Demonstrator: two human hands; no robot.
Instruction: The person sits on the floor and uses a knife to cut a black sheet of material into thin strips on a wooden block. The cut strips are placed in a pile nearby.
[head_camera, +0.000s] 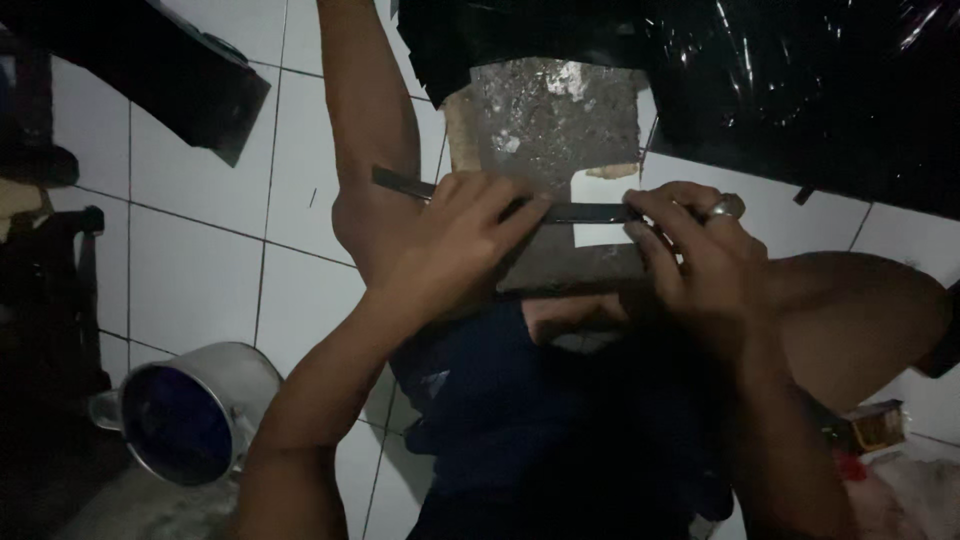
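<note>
Left hand (455, 235) and right hand (700, 255), both pinching one black strip (580, 212) flat across one grey slab (555, 120), centre far; one metal pot (195, 410) near left; one ring (727, 208) on right hand

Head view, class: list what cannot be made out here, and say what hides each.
- Flat board: lower part covered by left hand and right hand; top under black plastic sheet.
- Dark strip: its material, too dim.
- Metal pot: contents lost in shadow.
- Small box: blurred.
</note>
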